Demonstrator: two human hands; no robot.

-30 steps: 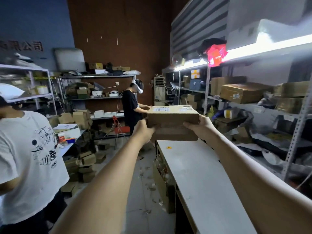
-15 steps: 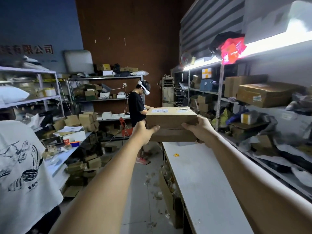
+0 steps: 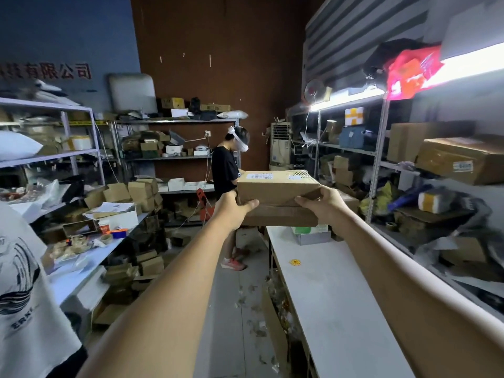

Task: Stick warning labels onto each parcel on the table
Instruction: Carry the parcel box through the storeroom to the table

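- Reaches both arms straight out, holding upper parcel stacked on lower parcel above the far end of the white table.
- Grips the stack's ends with left hand and right hand — thumbs across the front, fingers wrapped out of sight.

Brown cardboard parcels, white table, small yellow label

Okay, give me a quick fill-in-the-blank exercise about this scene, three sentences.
1. The left hand and right hand hold ____ stacked parcels.
2. The small label lying on the table is ____.
3. The far person's T-shirt is ____.
Missing words: two; yellow; black.
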